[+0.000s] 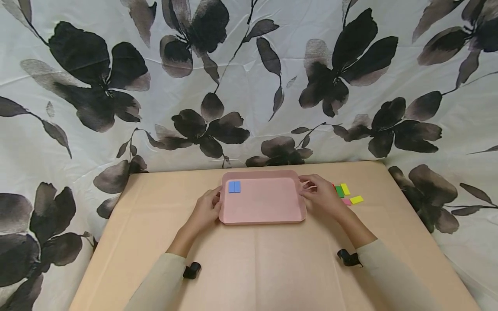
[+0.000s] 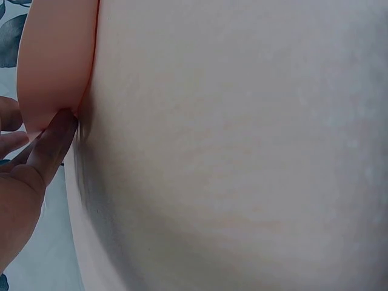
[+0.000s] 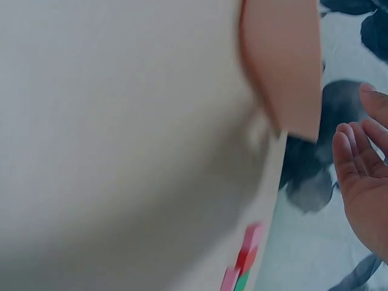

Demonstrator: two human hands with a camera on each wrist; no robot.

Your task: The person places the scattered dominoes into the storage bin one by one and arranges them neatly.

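Note:
A pink rectangular tray (image 1: 264, 207) lies near the far edge of the table, and two blue blocks (image 1: 234, 187) sit side by side in its upper left corner. My left hand (image 1: 206, 207) holds the tray's left edge; in the left wrist view, its fingers (image 2: 57, 136) meet the foot of the tray's outer wall (image 2: 57, 54). Beside the right edge is my right hand (image 1: 320, 192), its fingers loosely bent and holding nothing. The right wrist view has a gap between those fingers (image 3: 345, 157) and the tray's wall (image 3: 285, 66).
Right of my right hand lie several small coloured blocks: a green block (image 1: 339, 191), yellow blocks (image 1: 355, 200) and a pink block (image 1: 346, 201), with a red one partly hidden. Behind the beige table (image 1: 249, 263) hangs a floral cloth (image 1: 268, 95).

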